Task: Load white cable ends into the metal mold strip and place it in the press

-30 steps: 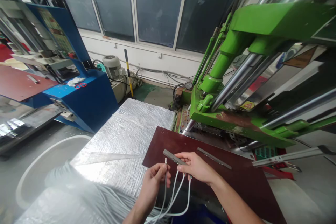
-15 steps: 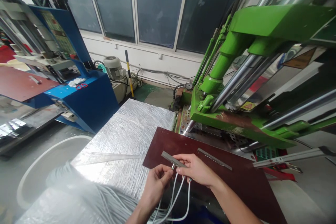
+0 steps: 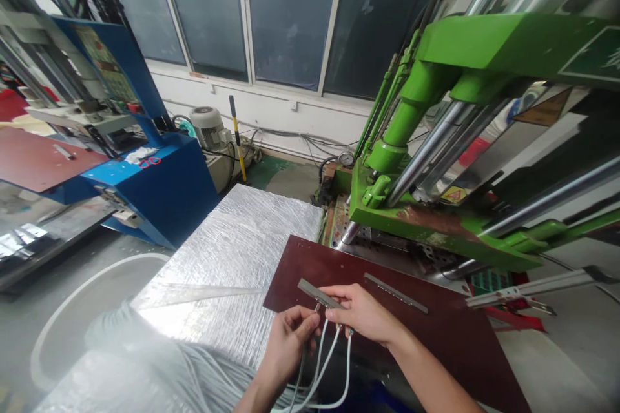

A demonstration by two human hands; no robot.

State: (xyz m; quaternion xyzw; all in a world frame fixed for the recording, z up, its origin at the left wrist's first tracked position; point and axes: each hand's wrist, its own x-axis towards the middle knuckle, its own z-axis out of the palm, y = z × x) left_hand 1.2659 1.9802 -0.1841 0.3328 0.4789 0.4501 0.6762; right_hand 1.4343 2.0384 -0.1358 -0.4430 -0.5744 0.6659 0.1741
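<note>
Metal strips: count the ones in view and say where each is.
2. One metal strip is held by the right hand above the white cables; the second strip lies on the dark red board. Others may be hidden.

Metal strip (image 3: pixel 317 293): grey, narrow, flat; held level above the near edge of a dark red board, slanting up-left, its left end free. White cables (image 3: pixel 334 355): several thin leads, ends meeting the strip's underside, hanging down in loose curves.
</note>
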